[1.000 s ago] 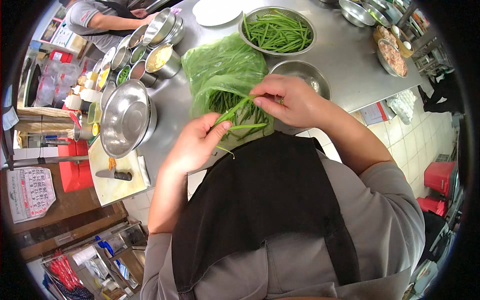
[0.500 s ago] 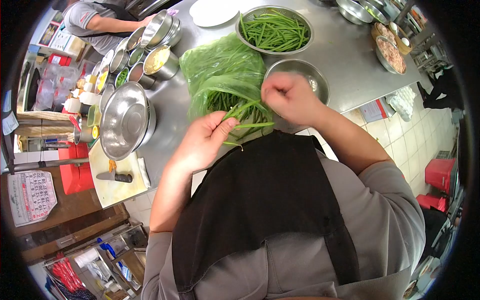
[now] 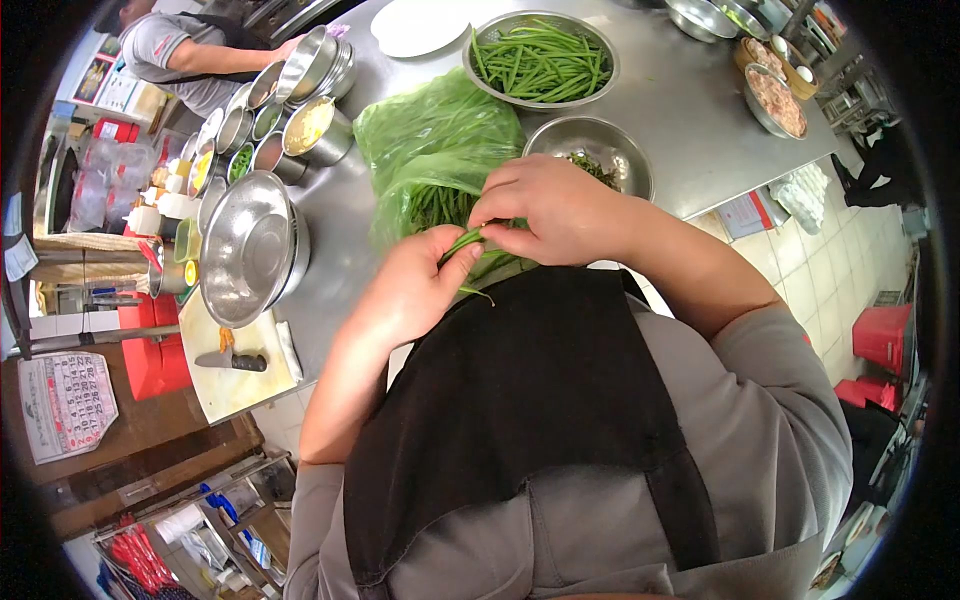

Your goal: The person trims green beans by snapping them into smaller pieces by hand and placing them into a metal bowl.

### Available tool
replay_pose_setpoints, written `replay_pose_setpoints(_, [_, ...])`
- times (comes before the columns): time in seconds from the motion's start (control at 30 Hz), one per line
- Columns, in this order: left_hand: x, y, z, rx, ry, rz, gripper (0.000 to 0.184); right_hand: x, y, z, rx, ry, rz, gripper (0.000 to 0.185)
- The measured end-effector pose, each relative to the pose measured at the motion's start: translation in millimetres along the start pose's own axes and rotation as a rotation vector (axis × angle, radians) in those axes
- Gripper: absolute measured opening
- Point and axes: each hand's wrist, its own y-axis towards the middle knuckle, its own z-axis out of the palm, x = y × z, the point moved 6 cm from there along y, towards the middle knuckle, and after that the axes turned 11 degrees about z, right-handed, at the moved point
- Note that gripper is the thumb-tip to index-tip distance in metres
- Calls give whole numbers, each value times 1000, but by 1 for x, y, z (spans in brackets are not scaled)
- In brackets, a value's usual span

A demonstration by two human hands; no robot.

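Between thumb and fingers, my left hand point(image 3: 418, 278) grips a few green beans point(image 3: 466, 241). My right hand point(image 3: 545, 208) meets it there, thumb and fingertips pinched at the bean ends. Just beyond both hands lies a green plastic bag point(image 3: 440, 130), its mouth toward me and more beans point(image 3: 440, 205) inside. Partly behind my right hand is a metal bowl point(image 3: 625, 150) with small dark trimmings point(image 3: 592, 165) in it. Farther back, a perforated metal colander point(image 3: 480, 80) holds a heap of whole green beans point(image 3: 545, 62).
Left of the bag stand a large empty metal colander point(image 3: 245, 250) and several metal containers point(image 3: 320, 135). A knife point(image 3: 232, 360) rests on a cutting board point(image 3: 205, 390). A white plate point(image 3: 420, 25) sits at the back. Another person point(image 3: 190, 55) works at the far left.
My right hand has come left from over the metal bowl to the beans in my left hand, uncovering the trimmings. My left hand stays nearly in place.
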Motion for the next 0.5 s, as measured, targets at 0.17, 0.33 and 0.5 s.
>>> replay_pose_setpoints(0.17, [-5, -3, 0, 38, 126, -17, 25, 1, 0, 1, 50, -41, 7, 10])
replay_pose_setpoints(0.33, [-10, -3, 0, -9, 105, 74, 23, 1, 2, -2, 30, 25, 44, 13])
replay_pose_setpoints(0.5, [-18, 0, -1, -72, 207, 185, 21, -17, -1, 4, 31, 275, 209, 6])
